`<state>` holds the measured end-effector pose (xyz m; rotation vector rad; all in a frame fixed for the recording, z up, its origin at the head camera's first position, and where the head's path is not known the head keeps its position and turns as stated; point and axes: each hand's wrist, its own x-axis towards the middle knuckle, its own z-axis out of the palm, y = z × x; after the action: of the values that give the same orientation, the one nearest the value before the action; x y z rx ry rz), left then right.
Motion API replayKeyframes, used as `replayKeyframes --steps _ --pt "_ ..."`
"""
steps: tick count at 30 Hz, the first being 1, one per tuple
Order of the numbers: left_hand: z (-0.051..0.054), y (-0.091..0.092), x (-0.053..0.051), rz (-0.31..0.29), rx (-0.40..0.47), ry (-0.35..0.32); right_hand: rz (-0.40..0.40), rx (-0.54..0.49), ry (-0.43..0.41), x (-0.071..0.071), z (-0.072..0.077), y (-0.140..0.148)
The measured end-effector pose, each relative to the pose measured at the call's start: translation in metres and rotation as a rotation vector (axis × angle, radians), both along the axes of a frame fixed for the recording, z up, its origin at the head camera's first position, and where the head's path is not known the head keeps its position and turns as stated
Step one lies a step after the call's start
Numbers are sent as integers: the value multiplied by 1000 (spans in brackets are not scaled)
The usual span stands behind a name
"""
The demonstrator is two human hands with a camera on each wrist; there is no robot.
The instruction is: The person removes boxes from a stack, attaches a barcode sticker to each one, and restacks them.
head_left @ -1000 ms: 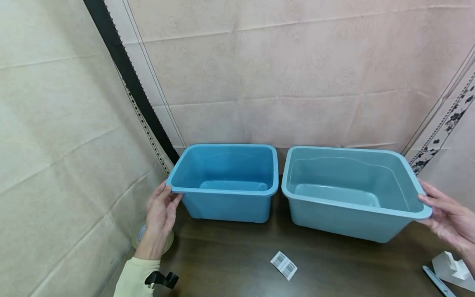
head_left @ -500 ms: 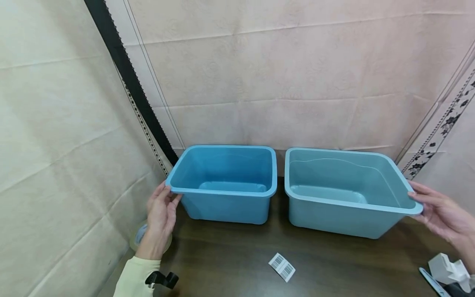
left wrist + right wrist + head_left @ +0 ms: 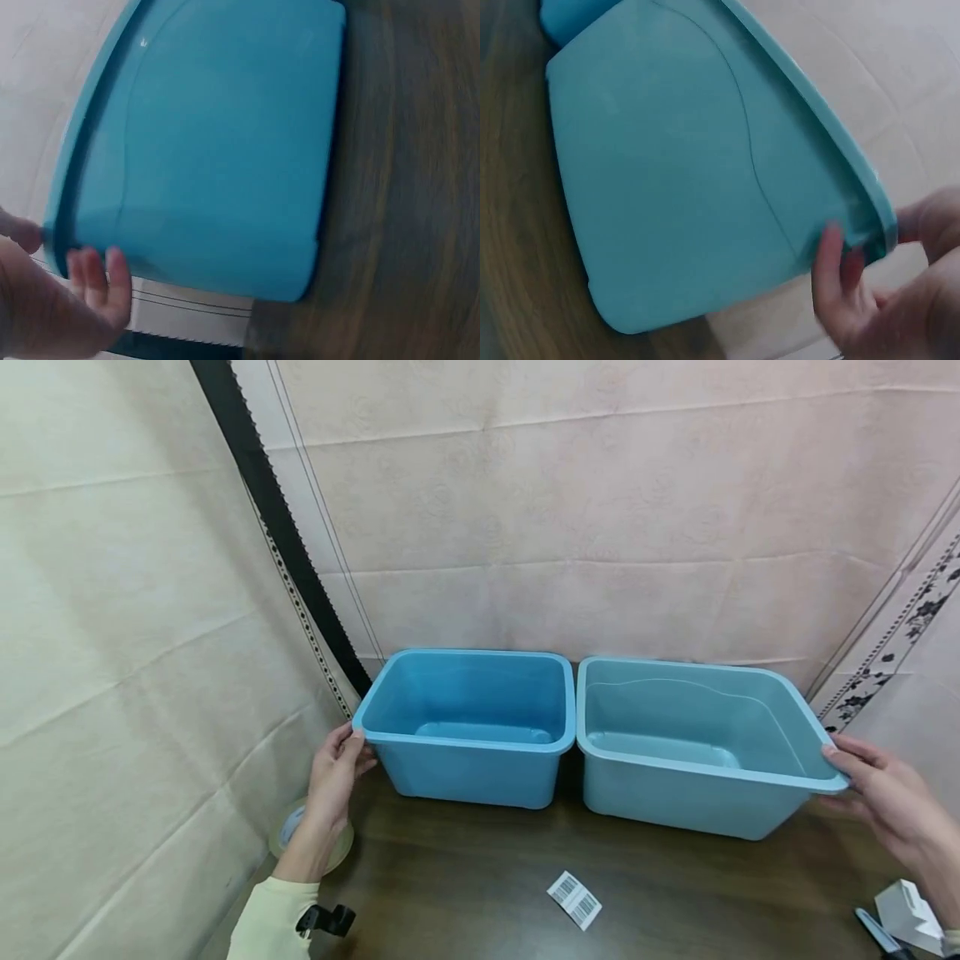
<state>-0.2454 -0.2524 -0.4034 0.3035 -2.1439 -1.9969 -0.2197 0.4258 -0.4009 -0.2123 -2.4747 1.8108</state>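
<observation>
Two rectangular tubs stand side by side on the dark wooden table, a blue one (image 3: pixel 465 772) on the left and a paler blue-green one (image 3: pixel 675 797) on the right, their rims meeting or nearly so. At the blue tub's left front corner, my left hand (image 3: pixel 330 785) grips the rim; in the left wrist view its fingers lie under the rim against the wall (image 3: pixel 217 150). My right hand (image 3: pixel 900 802) pinches the right end of the pale tub's rim, thumb on top, with fingers beneath it in the right wrist view. Both tubs look empty inside.
A white label with barcodes (image 3: pixel 574 900) lies on the table in front of the tubs. Beside my left forearm is a roll of tape (image 3: pixel 341 852). A white object (image 3: pixel 906 914) and a light blue tool (image 3: pixel 876 930) lie at the right front. Cloth (image 3: pixel 600 510) hangs behind.
The pale tub has shifted left with my right hand, and the blue tub has moved right with my left hand. The gap between them has narrowed to almost nothing.
</observation>
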Motion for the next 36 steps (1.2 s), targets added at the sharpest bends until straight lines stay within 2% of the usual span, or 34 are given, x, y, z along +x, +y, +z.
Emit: replayKeyframes --steps 2,4,6,8,11,12,14,15,17,19,22,24,26,30,33,36 --pt "3 4 5 64 -115 21 -166 231 27 9 6 -16" --pt "5 10 12 141 -200 110 -342 362 76 19 11 -36" --pt "7 20 21 211 -284 260 -485 388 148 29 16 -56" --pt "8 32 30 235 -373 437 -552 383 244 38 19 -75" --pt "9 53 42 176 -505 709 -515 331 437 50 20 -103" --pt "10 61 45 134 -545 795 -473 324 493 54 19 -113" --pt "10 78 49 27 -595 936 -377 306 554 60 16 -132" --pt "9 86 51 -31 -615 986 -329 305 567 63 14 -141" --pt "5 103 53 -150 -647 1030 -235 313 565 67 8 -158" --pt "-1 118 56 -262 -672 992 -153 322 541 70 0 -174" --pt "-11 135 60 -412 -737 822 -59 324 475 74 -12 -194" --pt "-18 144 61 -504 -794 696 -6 321 402 76 -21 -206" --pt "-24 152 59 -596 -859 608 42 315 322 76 -29 -216" --pt "-35 164 52 -782 -997 513 163 356 189 74 -42 -229" --pt "-41 170 47 -900 -1110 461 342 497 114 70 -50 -234" --pt "-47 176 42 -978 -1212 435 506 628 51 67 -56 -237"
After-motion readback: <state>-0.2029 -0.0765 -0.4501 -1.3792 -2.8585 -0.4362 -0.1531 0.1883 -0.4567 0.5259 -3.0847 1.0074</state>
